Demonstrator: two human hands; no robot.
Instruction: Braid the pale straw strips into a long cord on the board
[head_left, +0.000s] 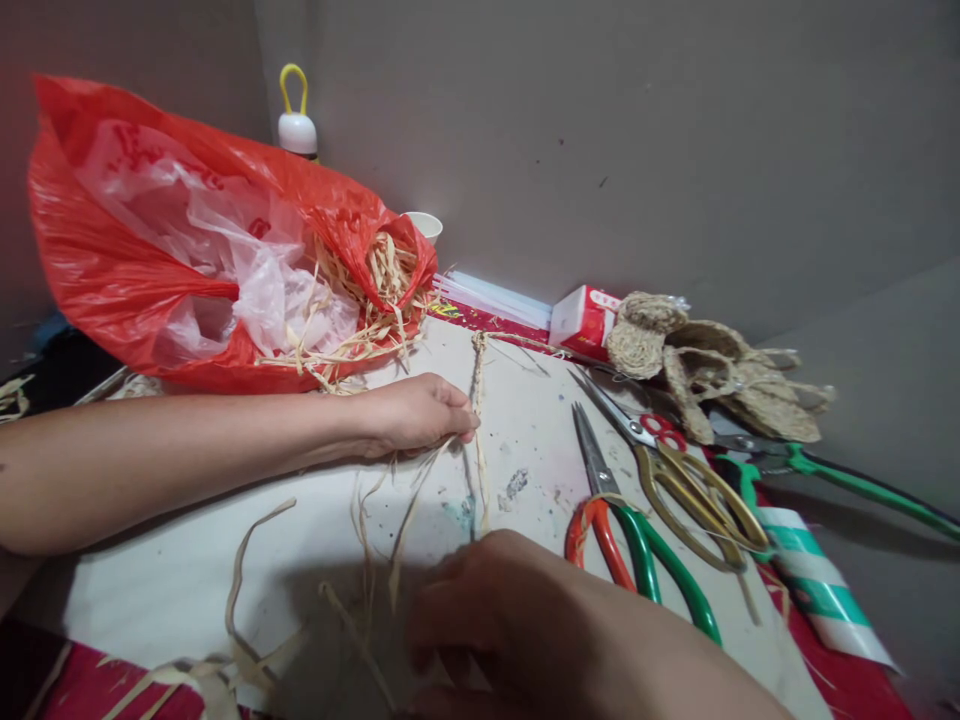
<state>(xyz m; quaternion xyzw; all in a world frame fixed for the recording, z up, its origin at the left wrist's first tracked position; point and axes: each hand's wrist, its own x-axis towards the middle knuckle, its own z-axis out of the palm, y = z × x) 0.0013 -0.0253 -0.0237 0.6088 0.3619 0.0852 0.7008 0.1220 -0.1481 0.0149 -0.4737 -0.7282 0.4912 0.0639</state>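
Observation:
My left hand (pixel 416 412) lies on the white board (pixel 180 560), its fingers closed in a pinch on pale straw strands (pixel 379 520) that trail down toward me. Its fingertips touch a thin braided straw cord (pixel 478 400) that runs from the board's far edge toward my right hand. Close to the camera, my right hand (pixel 517 610) shows its back, fingers curled under, by the cord's near end. What it holds is hidden.
A red plastic bag (pixel 112 260) stuffed with straw and clear plastic lies at the left. Right of the cord lie several scissors (pixel 637 500), some woven straw pieces (pixel 705 360), a red-white box (pixel 585 318) and green-white tape (pixel 810 580). A paper cup (pixel 427 225) stands behind.

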